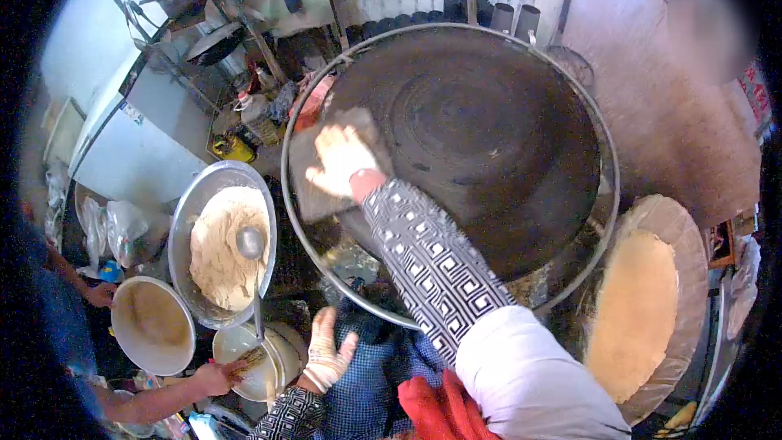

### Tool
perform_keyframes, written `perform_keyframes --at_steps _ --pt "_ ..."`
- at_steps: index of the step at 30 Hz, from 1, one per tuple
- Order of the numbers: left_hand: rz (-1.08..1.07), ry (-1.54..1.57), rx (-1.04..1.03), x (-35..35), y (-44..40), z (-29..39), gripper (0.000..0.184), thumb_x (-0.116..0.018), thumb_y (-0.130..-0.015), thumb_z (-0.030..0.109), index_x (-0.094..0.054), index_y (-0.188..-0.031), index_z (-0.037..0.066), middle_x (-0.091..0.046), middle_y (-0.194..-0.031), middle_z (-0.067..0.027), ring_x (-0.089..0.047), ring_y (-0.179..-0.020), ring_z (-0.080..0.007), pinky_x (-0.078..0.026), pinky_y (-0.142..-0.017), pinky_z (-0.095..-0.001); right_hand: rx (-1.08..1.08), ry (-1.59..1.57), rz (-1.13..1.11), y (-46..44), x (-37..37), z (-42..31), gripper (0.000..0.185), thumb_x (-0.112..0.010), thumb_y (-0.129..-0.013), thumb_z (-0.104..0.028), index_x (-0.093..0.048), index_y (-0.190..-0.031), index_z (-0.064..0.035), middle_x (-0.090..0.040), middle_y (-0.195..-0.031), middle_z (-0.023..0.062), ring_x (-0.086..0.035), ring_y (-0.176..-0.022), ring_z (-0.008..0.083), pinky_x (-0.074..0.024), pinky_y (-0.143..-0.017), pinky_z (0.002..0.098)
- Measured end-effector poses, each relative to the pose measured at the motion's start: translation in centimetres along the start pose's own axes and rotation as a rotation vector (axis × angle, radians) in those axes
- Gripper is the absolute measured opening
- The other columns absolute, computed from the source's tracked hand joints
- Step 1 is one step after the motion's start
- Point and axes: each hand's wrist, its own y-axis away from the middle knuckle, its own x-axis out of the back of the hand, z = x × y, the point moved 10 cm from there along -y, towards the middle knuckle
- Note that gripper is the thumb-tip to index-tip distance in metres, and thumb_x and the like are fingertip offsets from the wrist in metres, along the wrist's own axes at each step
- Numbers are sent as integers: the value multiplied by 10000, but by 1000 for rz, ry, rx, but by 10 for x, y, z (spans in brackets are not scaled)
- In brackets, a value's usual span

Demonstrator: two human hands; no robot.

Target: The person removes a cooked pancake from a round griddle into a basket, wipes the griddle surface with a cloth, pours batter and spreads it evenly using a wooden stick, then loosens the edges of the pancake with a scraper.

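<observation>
My right hand (346,159), in a pale glove, lies flat with fingers spread on a grey-brown square pad or folded cloth (314,187). This pad rests on the left side of a large round dark griddle (489,114) with a metal rim. Low in the view, my left hand (326,358) is held over my checked blue apron (366,383), its pale-gloved fingers apart and nothing in them. Left of the griddle stands a metal basin (183,232) of beige batter (220,257), with a ladle (250,243) resting in it.
Another person's hand (210,379) holds a bristle brush (244,365) over a pale bucket (281,358). Their other hand (102,294) touches a white bowl (153,326). At right, a thin tan round flatbread (639,318) lies on a round tray (688,277). Shelves and bottles stand behind.
</observation>
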Motion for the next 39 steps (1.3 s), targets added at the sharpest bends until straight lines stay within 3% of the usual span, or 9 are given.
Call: perform_keyframes --at_steps 8,13,15,17,23,27,33,35,39 --pt "247 -499 -125 110 -140 -3 854 -705 -739 52 -283 -1478 -22 -336 -1478 -258 -320 -1369 -443 -260 -1153 -501 -548 362 312 87 117 295 674 -478 -866 -577 -642 -1115 27 -629 -1155 232 -614 -1079 343 -464 -942 482" --pt "16 -953 -618 82 -208 11 594 -728 -697 161 -577 -1262 52 -536 -1343 -149 -407 -1330 -363 -221 -1175 -494 -898 287 28 256 127 402 823 -348 -958 -596 -243 -1509 6 -219 -1591 194 -180 -1483 321 -127 -1198 490" --pt "-556 -1129 -319 21 -216 -4 313 -697 -730 290 -734 -1014 162 -683 -1050 -100 -560 -1127 -314 -306 -1104 -457 -867 347 -19 306 132 387 804 -322 -974 -583 -225 -1519 -1 -210 -1596 188 -181 -1483 328 -129 -1198 488" --pt "-408 -1045 -504 6 -189 16 158 -660 -742 367 -764 -814 272 -688 -779 -40 -604 -944 -248 -363 -989 -411 -802 428 -56 330 119 374 802 -309 -983 -579 -209 -1523 5 -197 -1598 194 -175 -1483 340 -124 -1199 489" --pt "-576 -713 -355 -81 -78 143 185 -618 -803 411 -698 -808 245 -660 -695 -35 -666 -734 -272 -462 -680 -416 -609 502 24 340 100 195 772 -342 -982 -539 -305 -1471 57 -312 -1543 222 -272 -1435 364 -147 -1174 540" --pt "19 153 -670 -63 -27 246 444 -704 -831 326 -593 -1160 50 -637 -1017 -187 -632 -872 -330 -497 -798 -487 -606 363 25 309 79 116 806 -352 -952 -576 -307 -1485 27 -268 -1569 205 -213 -1463 352 -47 -1181 558" --pt "181 818 235 -5 -76 105 689 -599 -954 423 -388 -1429 -29 -519 -1320 -216 -491 -1215 -290 -382 -1059 -367 -508 292 66 253 76 4 752 -380 -946 -534 -399 -1426 44 -394 -1495 206 -319 -1411 349 -203 -1144 549" --pt "82 1033 430 4 -64 77 476 -684 -901 316 -564 -1253 20 -642 -1043 -85 -607 -836 -155 -489 -676 -267 -409 226 187 242 73 -33 746 -457 -895 -526 -454 -1368 51 -435 -1443 217 -370 -1363 351 -231 -1140 524" --pt "-82 273 -257 60 -20 116 371 -641 -879 165 -586 -1222 36 -586 -1085 -112 -580 -945 -227 -478 -779 -313 -150 -188 133 252 30 -95 695 -480 -908 -498 -482 -1317 65 -434 -1419 258 -342 -1392 373 -167 -1181 539"
